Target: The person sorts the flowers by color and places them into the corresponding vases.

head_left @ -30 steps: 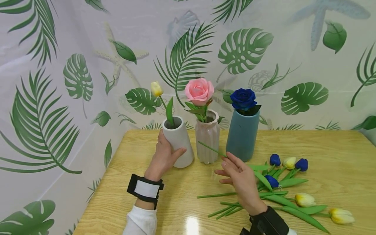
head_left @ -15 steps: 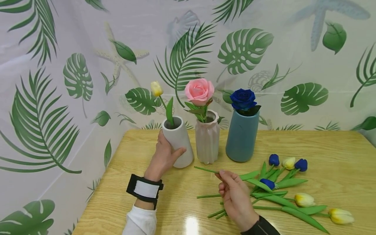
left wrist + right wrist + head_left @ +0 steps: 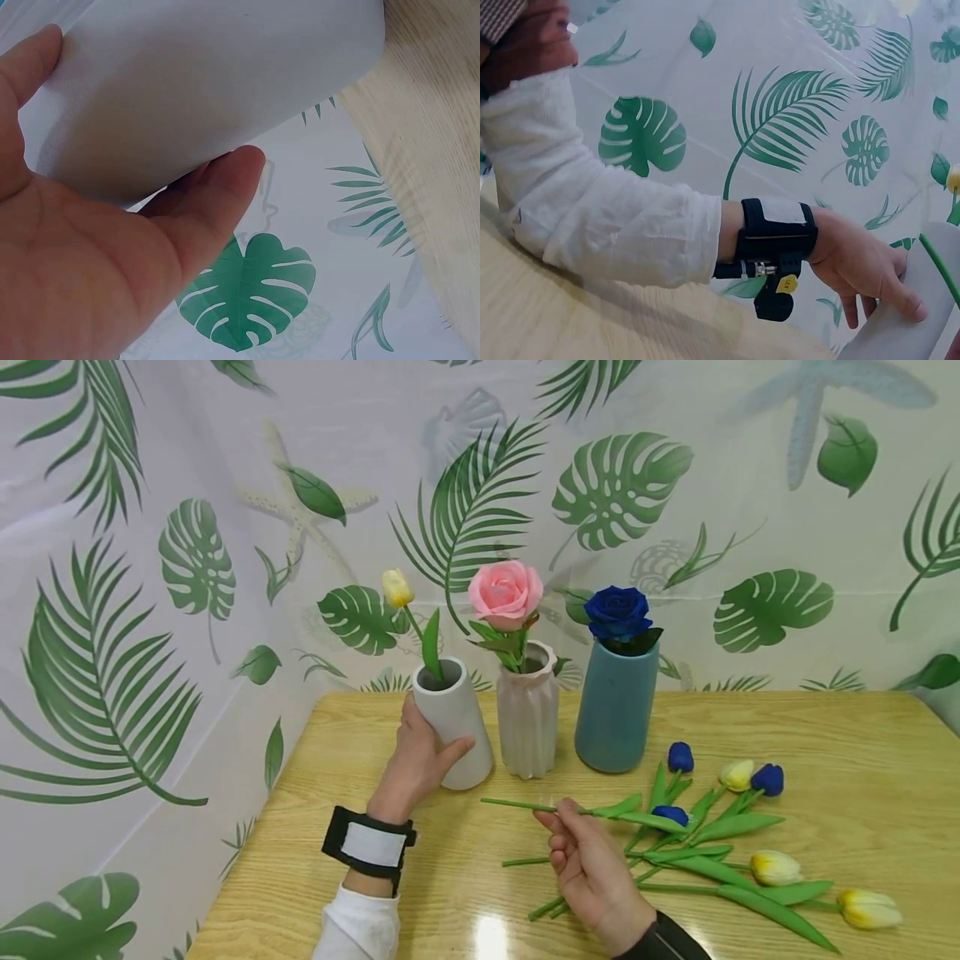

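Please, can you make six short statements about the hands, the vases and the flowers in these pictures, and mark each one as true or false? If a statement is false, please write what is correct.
1. The left hand holds the white vase. True.
2. The right hand pinches a green stem. True.
3. The white vase contains a pink rose. False: it contains a pale yellow tulip.
4. A dark blue rose stands in the blue vase. True.
5. The blue vase is the middle one of three. False: the ribbed pale vase is in the middle.
6. All the tulips lying down are blue. False: yellow-and-white tulips lie there too.
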Demonstrator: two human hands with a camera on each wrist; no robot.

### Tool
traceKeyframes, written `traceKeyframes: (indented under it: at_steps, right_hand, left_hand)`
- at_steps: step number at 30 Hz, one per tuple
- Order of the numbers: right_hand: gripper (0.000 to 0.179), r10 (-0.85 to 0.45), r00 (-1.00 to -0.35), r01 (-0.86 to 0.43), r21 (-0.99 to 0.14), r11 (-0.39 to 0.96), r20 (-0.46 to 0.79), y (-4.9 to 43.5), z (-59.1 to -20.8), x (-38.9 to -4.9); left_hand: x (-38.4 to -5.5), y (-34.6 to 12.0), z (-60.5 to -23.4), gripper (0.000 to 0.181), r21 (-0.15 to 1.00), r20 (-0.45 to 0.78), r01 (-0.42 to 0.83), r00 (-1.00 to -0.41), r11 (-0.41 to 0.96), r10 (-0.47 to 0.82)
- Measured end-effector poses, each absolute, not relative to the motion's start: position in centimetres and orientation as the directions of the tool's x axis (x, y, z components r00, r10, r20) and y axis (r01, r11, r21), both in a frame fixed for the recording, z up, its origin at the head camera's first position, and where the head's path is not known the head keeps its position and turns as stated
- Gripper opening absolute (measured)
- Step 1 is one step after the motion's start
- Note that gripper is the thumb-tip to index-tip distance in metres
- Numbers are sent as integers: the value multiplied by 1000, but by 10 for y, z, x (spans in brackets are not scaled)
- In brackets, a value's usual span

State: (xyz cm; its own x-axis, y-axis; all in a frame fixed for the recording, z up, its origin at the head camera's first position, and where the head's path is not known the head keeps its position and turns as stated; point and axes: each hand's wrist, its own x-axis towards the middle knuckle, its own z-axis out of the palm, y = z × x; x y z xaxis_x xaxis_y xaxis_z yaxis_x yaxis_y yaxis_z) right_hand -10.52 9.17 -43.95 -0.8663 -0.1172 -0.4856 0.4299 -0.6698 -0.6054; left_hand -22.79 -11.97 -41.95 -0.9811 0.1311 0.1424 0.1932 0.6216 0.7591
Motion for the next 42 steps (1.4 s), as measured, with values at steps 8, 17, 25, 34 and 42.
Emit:
traceKeyframes:
  at_steps: [8,17,25,34,42]
  right_hand:
    - [21,-44,-917,348,-740,-576,-397,89,-436,-103]
    - [15,73,-980,130,-872,-473,-186,89,-433,-101]
    - [34,93,-995,-13,-929,-369,-23,93,-433,-104]
    - [37,95,-994,15,-933,-360,-53,97,-437,-108]
    - [33,153,-986,14,-945,-327,-67,101,-439,-114]
  left_hand:
    - [-227,-120,-418,98,754,160,209,-978,622,134]
    - [-228,-120,-420,99,756,160,211,-978,620,137]
    - [-229,-120,-418,100,757,161,210,-978,618,136]
    - [-228,-119,-418,99,757,150,203,-979,622,137]
    - [-219,-119,-411,92,663,107,157,-988,732,115]
